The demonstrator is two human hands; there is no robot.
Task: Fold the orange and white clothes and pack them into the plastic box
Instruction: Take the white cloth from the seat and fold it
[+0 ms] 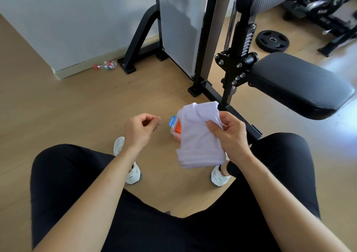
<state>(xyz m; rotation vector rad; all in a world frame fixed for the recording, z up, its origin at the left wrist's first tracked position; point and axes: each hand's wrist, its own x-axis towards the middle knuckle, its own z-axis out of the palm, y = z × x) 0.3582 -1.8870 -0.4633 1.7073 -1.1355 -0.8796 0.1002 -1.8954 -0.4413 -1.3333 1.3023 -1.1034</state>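
My right hand (pixel 230 134) grips a folded white cloth (pixel 197 136), which hangs in the air above the floor between my knees. Behind and below the cloth a clear plastic box (pixel 173 130) with a blue clasp stands on the floor, mostly hidden. Something orange (pixel 177 127), the orange cloth, shows inside it. My left hand (pixel 141 129) hovers to the left of the box, fingers loosely curled with nothing in them.
I sit with black-trousered legs apart and white shoes (pixel 131 172) on a wooden floor. A black gym machine with a padded seat (pixel 301 85) stands right ahead. A plastic bottle (pixel 107 65) lies by the wall; a weight plate (pixel 272 40) lies far right.
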